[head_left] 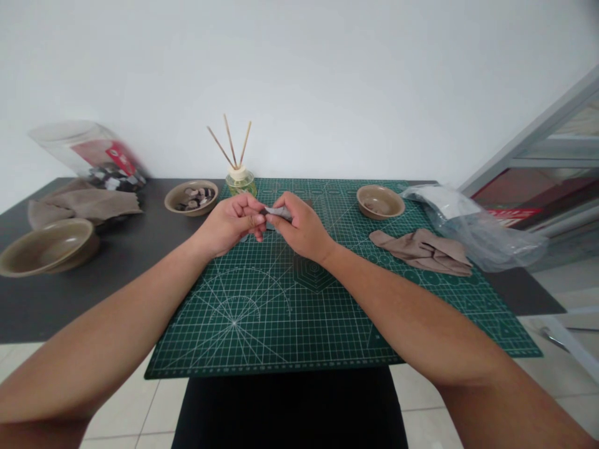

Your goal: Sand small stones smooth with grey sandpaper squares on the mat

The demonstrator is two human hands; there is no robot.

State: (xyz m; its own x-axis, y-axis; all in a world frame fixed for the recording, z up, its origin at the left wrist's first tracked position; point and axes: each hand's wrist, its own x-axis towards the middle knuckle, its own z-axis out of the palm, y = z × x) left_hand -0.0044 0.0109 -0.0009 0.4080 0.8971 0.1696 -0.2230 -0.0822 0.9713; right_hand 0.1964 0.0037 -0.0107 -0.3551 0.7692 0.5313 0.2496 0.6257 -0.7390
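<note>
Above the green cutting mat [262,349], my two hands meet nearly fingertip to fingertip. My right hand [304,227] is closed around a small grey piece that looks like cloth [279,212]. With thumb and forefinger together, my left hand [236,223] pinches at the dark end of this piece, where the fingers hide exactly what is gripped. Just behind the left hand stands a reed diffuser [241,182] with three sticks. A bowl [171,202] holding several dark-and-light small pieces [195,197] is to its left.
At right are a small bowl [381,202], a folded brown cloth [425,251] and a clear plastic bag [486,231]. On the left lie a larger bowl [51,246], another brown cloth [88,202] and a clear bag of dark pieces [100,149]. A wall closes the back.
</note>
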